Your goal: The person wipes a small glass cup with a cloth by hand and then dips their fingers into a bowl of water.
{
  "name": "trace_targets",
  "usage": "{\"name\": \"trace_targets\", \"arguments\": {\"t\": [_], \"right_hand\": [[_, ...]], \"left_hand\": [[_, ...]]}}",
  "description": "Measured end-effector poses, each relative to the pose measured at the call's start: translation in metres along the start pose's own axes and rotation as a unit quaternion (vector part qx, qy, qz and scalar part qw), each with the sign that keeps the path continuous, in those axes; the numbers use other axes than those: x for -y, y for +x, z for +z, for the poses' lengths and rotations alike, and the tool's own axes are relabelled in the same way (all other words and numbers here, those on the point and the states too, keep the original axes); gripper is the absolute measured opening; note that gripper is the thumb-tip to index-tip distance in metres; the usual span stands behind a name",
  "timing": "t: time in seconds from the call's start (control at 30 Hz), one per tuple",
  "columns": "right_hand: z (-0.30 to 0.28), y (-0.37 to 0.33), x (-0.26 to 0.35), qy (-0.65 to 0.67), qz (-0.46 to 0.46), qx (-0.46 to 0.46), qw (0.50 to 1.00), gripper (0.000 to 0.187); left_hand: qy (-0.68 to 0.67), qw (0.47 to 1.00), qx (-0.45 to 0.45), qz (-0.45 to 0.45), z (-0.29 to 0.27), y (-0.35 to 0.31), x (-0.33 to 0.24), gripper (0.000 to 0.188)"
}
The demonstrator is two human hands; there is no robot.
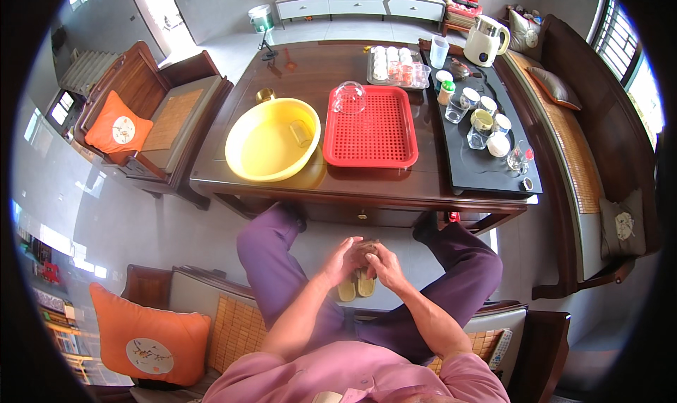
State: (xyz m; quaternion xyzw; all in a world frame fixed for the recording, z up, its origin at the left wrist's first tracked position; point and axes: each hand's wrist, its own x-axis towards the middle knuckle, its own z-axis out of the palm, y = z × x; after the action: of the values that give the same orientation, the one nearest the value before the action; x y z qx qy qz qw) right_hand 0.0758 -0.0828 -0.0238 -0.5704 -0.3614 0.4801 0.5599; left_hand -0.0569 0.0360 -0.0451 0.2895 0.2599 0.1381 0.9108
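Both of my hands meet in front of me, between my knees and below the table edge. My left hand (340,260) and my right hand (384,263) are closed around a small brown thing (367,248), perhaps a bunched cloth; its kind cannot be made out. On the table ahead stands a yellow basin (236,138) with liquid and a clear glass (300,133) in it. Beside it on the right lies a red perforated tray (370,160). A clear glass vessel (348,98) rests at the tray's far left corner.
A black tea tray (486,170) at the right of the wooden table (211,165) carries cups, glasses and a white kettle (485,42). Behind the red tray is a metal tray (421,86) of cups. Slippers (356,288) lie on the floor below my hands.
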Motion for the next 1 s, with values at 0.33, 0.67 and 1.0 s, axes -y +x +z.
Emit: {"name": "trace_targets", "arguments": {"t": [0.33, 0.67, 1.0], "right_hand": [[0.007, -0.003, 0.011, -0.105, -0.010, -0.060, 0.993, 0.021], [-0.018, 0.009, -0.026, 0.129, 0.047, -0.062, 0.989, 0.024], [-0.006, 0.003, -0.006, 0.052, -0.005, -0.015, 0.999, 0.021]], "left_hand": [[0.045, 0.994, 0.073, -0.060, 0.009, -0.007, -0.012, 0.055], [0.358, 0.911, 0.011, 0.205, -0.026, 0.014, 0.023, 0.048], [0.074, 0.994, -0.040, -0.063, -0.014, 0.004, 0.007, 0.054]]}}
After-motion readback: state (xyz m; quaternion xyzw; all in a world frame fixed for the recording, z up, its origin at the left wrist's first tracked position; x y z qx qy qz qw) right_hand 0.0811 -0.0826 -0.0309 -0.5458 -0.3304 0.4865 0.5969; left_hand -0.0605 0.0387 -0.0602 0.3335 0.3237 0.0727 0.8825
